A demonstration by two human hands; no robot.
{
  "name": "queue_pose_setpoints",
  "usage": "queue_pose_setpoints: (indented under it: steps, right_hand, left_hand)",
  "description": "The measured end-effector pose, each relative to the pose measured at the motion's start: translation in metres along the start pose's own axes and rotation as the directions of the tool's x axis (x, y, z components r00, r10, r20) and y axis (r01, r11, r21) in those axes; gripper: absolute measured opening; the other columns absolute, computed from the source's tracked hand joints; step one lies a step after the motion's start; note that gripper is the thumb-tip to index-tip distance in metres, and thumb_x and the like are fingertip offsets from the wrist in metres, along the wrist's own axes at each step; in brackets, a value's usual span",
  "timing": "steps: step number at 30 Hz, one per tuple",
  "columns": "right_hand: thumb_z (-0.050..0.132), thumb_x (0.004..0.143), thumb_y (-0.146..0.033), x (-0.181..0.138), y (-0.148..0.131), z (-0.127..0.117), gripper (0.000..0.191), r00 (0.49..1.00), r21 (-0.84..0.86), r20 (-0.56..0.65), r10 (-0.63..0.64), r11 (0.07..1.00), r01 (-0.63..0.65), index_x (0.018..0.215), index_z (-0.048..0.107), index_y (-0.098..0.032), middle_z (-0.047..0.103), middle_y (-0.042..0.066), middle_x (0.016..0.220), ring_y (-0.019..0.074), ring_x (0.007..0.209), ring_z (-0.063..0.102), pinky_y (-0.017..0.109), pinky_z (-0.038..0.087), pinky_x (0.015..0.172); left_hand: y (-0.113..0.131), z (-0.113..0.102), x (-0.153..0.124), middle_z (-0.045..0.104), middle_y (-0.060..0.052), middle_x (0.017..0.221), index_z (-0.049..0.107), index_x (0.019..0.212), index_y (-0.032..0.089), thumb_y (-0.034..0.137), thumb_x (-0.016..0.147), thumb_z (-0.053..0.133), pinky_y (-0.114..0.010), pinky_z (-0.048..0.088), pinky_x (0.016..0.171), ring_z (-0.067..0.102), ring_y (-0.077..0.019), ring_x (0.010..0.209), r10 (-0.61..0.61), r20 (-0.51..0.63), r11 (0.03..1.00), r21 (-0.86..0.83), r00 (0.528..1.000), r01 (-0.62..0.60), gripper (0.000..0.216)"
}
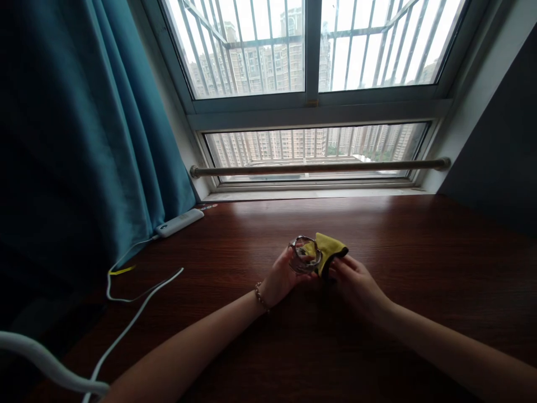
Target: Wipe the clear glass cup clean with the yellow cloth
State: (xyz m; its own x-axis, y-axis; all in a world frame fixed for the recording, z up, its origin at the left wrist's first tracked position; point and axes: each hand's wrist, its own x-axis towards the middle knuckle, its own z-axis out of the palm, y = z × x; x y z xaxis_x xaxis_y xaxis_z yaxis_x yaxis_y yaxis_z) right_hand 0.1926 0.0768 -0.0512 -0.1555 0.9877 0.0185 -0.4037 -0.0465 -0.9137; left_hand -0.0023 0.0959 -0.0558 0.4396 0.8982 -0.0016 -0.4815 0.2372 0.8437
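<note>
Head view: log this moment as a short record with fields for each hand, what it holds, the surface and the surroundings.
left hand: left hand grips a small clear glass, tilted on its side above the table
right hand: right hand holds a yellow cloth pressed against the glass, part of it inside the mouth
wrist: beaded bracelet on the left wrist
surface: dark wooden table
left side: white power strip with white cable, beside a teal curtain
back: barred window, metal rail below it

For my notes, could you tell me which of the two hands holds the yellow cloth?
The right hand pinches the yellow cloth; the left hand, wearing a bracelet, holds the glass.
</note>
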Motion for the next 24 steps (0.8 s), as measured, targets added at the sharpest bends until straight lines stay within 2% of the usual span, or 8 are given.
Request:
queue_pose_setpoints:
  steps: [1,3,7,11,15,18,21,24]
  right_hand:
    - [0.07,0.075,-0.04,-0.002,0.003,0.001,0.041,0.995,-0.078,0.102,0.0,0.997,0.008,0.106,0.057,-0.017,0.06,0.008,0.104,0.0236,0.097,0.058,0.034,0.048,0.086]
    - [0.064,0.08,-0.04,-0.004,0.008,-0.001,0.038,0.979,-0.296,0.202,-0.038,0.95,0.098,0.108,0.056,-0.016,0.06,0.009,0.105,0.023,0.097,0.058,0.034,0.047,0.086]
    - [0.066,0.077,-0.042,0.002,0.015,-0.014,0.034,0.975,-0.584,0.172,-0.142,0.782,0.217,0.093,0.06,-0.012,0.061,0.009,0.092,0.0239,0.085,0.057,0.033,0.047,0.073]
    - [0.062,0.074,-0.029,0.003,0.015,-0.021,0.018,0.97,-0.692,0.124,-0.211,0.682,0.237,0.081,0.06,-0.012,0.06,0.007,0.078,0.0232,0.072,0.055,0.033,0.042,0.064]
    - [0.054,0.076,-0.024,0.0,0.013,-0.019,0.013,0.956,-0.726,0.126,-0.265,0.632,0.271,0.08,0.06,-0.013,0.061,0.006,0.079,0.0225,0.077,0.057,0.032,0.041,0.069]
    - [0.054,0.08,-0.029,0.0,0.013,-0.018,0.018,0.951,-0.731,0.154,-0.269,0.616,0.293,0.081,0.063,-0.014,0.063,0.006,0.081,0.022,0.077,0.058,0.032,0.042,0.069]
    - [0.055,0.079,-0.029,0.0,0.014,-0.018,0.019,0.943,-0.728,0.183,-0.278,0.606,0.321,0.087,0.065,-0.014,0.064,0.006,0.087,0.022,0.081,0.058,0.032,0.042,0.072]
    - [0.057,0.075,-0.026,-0.001,0.014,-0.017,0.025,0.925,-0.721,0.207,-0.317,0.59,0.364,0.095,0.063,-0.012,0.062,0.008,0.096,0.0231,0.089,0.056,0.033,0.041,0.078]
  left_hand:
    - [-0.002,0.001,-0.001,0.062,-0.012,0.113,0.041,0.125,0.02,0.047,0.084,0.053,-0.035,0.052,0.073,0.065,-0.0221,0.089,0.001,0.038,1.0,0.027,0.999,-0.002,0.051]
    - [-0.005,0.003,-0.003,0.058,-0.012,0.12,0.039,0.129,0.023,0.038,0.08,0.062,-0.037,0.052,0.078,0.061,-0.0247,0.101,0.015,0.108,0.995,0.095,0.994,-0.025,0.056]
    - [-0.009,0.006,-0.008,0.051,-0.012,0.132,0.038,0.134,0.023,0.024,0.074,0.071,-0.035,0.043,0.097,0.051,-0.0247,0.118,0.055,0.244,0.962,0.245,0.968,-0.116,0.068]
    - [-0.011,0.01,-0.014,0.045,-0.014,0.137,0.03,0.139,0.027,0.017,0.07,0.074,-0.042,0.042,0.1,0.053,-0.0265,0.117,0.01,0.346,0.915,0.376,0.938,-0.148,0.082]
    - [-0.012,0.012,-0.016,0.025,-0.016,0.148,0.027,0.139,0.028,0.014,0.053,0.083,-0.043,0.043,0.1,0.046,-0.0322,0.124,0.056,0.357,0.81,0.53,0.933,-0.251,0.103]
    - [-0.011,0.013,-0.016,0.035,-0.017,0.141,0.028,0.138,0.024,0.02,0.058,0.081,-0.041,0.049,0.094,0.052,-0.0307,0.118,0.118,0.346,0.736,0.599,0.931,-0.316,0.096]
    - [-0.009,0.014,-0.017,0.045,-0.017,0.133,0.029,0.139,0.022,0.022,0.059,0.081,-0.04,0.052,0.087,0.059,-0.0287,0.106,0.111,0.341,0.731,0.608,0.934,-0.309,0.095]
    - [-0.006,0.014,-0.017,0.041,-0.017,0.138,0.032,0.138,0.024,0.021,0.057,0.082,-0.037,0.055,0.078,0.062,-0.0278,0.099,0.095,0.348,0.734,0.609,0.933,-0.302,0.096]
